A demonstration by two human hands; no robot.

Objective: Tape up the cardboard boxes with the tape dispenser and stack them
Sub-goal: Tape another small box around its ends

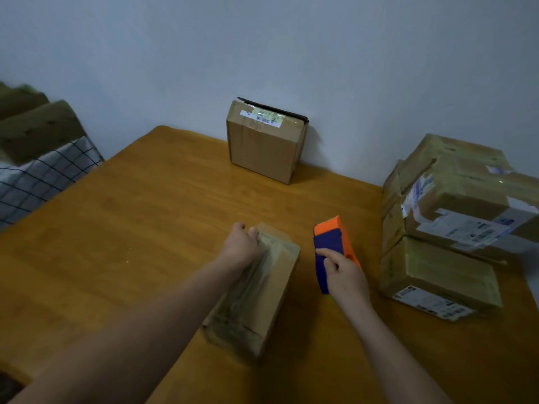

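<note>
My left hand [240,246] clamps the narrow box [262,290], my right hand [345,277] clutches the tape dispenser [331,240] just beside; I'd pull tape straight.

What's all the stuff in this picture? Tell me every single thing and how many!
long box: one, brown, shiny with tape, lying in the middle of the table.
tape dispenser: one, orange and blue, on the table, right of the long box.
standing box: one, brown with a white barcode label, at the table's back edge by the wall.
stacked boxes: at least three, brown with white labels, piled at the right.
table: one, orange-brown wood.
checked cloth: one, white with dark lines, at the left edge.
wall: pale grey, behind the table.
left hand: holds the long box's far end.
right hand: holds the tape dispenser.
</note>
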